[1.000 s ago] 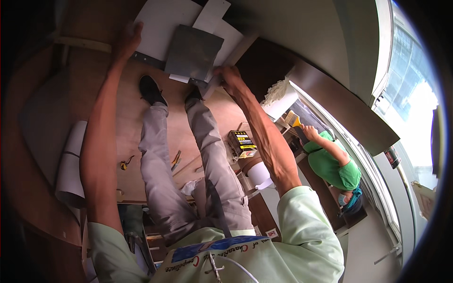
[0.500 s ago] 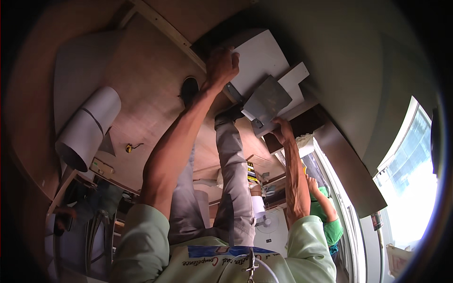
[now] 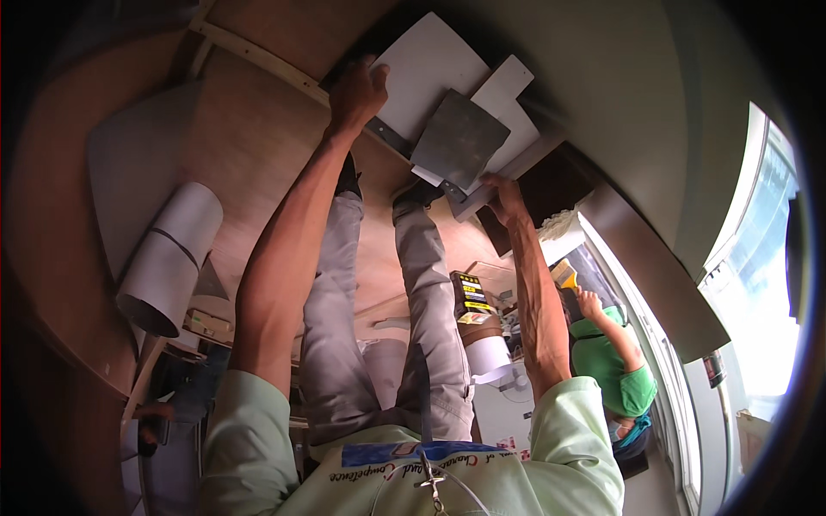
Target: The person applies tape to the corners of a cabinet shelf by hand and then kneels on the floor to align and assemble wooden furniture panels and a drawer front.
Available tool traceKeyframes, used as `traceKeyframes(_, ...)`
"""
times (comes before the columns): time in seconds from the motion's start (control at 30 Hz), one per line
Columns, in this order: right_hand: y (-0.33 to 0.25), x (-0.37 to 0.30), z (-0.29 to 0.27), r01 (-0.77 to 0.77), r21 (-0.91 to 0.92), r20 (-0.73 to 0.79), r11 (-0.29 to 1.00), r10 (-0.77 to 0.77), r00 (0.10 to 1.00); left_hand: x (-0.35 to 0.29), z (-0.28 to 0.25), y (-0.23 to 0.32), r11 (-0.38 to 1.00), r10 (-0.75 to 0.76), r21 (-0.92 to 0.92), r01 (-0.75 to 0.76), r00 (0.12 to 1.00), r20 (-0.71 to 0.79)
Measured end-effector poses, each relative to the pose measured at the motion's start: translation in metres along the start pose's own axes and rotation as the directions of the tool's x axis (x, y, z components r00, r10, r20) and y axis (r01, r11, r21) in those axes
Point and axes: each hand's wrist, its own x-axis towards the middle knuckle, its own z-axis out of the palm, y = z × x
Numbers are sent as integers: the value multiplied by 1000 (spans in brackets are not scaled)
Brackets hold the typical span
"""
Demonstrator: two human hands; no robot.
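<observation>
My left hand (image 3: 357, 96) is closed on the left edge of a wide white panel (image 3: 430, 64) with a grey near edge, held out in front of me. At its near right corner my right hand (image 3: 506, 199) grips the edge, thumb on top. A square dark grey sheet (image 3: 460, 138) lies flat and askew on the panel. Partly under that sheet, a small white strip (image 3: 506, 84) sticks out at the far right. The undersides of both hands' fingers are hidden.
A rolled white sheet (image 3: 176, 258) lies on the wooden surface at left. Black-and-yellow box (image 3: 470, 297) stands by my right leg. At right, a co-worker in green (image 3: 607, 361) holds a yellow-handled tool (image 3: 565, 277). A brown board (image 3: 658, 267) slants beside the window (image 3: 757, 258).
Both hands and the panel have shifted up and left in view, the sheet and strip moving with it. My feet now stand closer together. More of the co-worker shows at right.
</observation>
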Motion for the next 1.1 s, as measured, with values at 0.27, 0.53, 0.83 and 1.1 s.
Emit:
traceKeyframes(0.27, 5, 0, 1, 106, 66, -11, 992, -105, 994, 6, -11, -5, 969, -19, -238, 62, 984, 177)
traceKeyframes(0.53, 21, 31, -21, 106, 108, 130, 988, -120, 984, -72, -15, -59, 966, -187, -210, 150, 968, -168)
traceKeyframes(0.83, 31, 13, -11, 280, -46, -111, 959, -284, 952, -288, -61, -235, 797, -581, -67, 601, 791, 190)
traceKeyframes(1.1, 139, -96, 77, 741, -621, -181, 255, -967, 181, -315, -59, -341, 760, -611, -166, 628, 778, 146)
